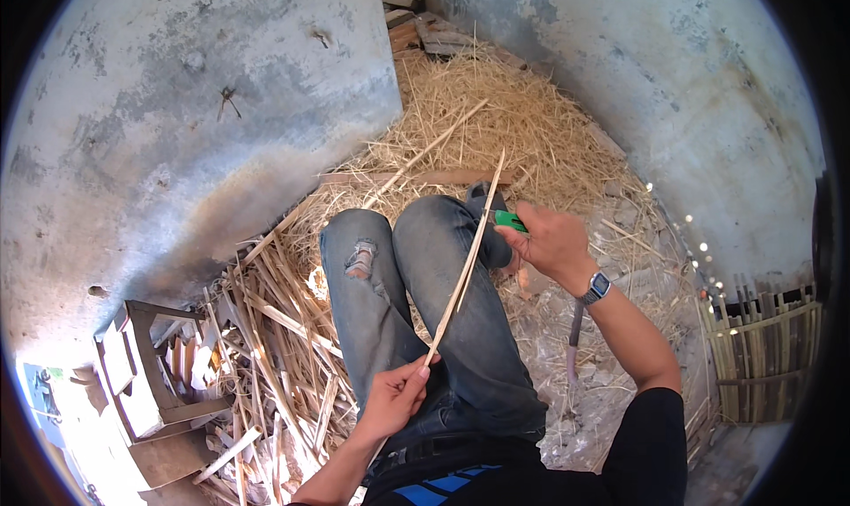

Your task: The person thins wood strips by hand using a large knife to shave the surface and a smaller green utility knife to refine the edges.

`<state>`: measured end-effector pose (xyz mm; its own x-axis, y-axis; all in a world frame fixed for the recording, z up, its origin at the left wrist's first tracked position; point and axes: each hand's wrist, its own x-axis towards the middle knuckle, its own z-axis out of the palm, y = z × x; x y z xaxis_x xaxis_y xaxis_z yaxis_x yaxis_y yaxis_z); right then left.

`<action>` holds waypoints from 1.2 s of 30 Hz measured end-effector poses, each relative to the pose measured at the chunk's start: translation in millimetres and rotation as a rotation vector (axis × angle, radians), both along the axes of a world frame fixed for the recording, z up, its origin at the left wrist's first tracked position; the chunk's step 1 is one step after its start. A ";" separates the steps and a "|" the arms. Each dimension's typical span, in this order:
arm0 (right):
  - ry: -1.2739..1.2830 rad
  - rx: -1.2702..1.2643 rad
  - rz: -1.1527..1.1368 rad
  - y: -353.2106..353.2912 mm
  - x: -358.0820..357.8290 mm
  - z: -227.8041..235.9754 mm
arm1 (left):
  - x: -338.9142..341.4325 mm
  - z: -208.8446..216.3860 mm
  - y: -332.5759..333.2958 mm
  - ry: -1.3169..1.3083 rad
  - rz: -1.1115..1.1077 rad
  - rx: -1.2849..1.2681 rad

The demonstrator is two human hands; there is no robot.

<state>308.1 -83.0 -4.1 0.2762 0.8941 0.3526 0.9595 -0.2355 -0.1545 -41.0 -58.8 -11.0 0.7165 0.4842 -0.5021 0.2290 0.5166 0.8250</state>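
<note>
A long, thin bamboo strip (462,280) slants up and away across my right thigh, with a thin sliver standing off its right edge. Its near end is pinched between the thumb and fingers of my left hand (395,401), low over my lap. My right hand (554,243), with a watch on the wrist, is wrapped round a green utility knife (509,221) beside my right knee. The knife's front end meets the upper part of the strip; its blade is too small to make out clearly.
Bamboo shavings (522,108) are heaped ahead between two weathered walls. Loose bamboo strips (283,329) pile up on my left, beside a wooden frame (142,373). A dark-handled tool (575,329) lies on the floor to my right, and a slatted bamboo basket (766,355) stands farther right.
</note>
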 end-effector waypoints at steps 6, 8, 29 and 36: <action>-0.079 0.061 0.027 18.3 18.6 -8.6 | 1.1 12.8 9.5 0.041 -0.005 0.071; -0.042 0.100 0.042 21.5 19.2 -11.1 | 2.6 13.5 10.2 0.038 0.001 0.088; 0.152 0.114 0.078 26.2 0.2 -12.2 | 4.6 4.3 3.1 0.075 0.030 0.072; -0.094 0.081 0.151 40.9 42.4 -15.1 | 1.8 5.9 3.4 0.101 0.034 0.254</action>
<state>350.5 -42.0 -19.3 0.1030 0.8906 0.4430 0.9942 -0.0778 -0.0746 -39.2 -55.4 -5.2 0.6503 0.6266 -0.4295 0.3024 0.3051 0.9030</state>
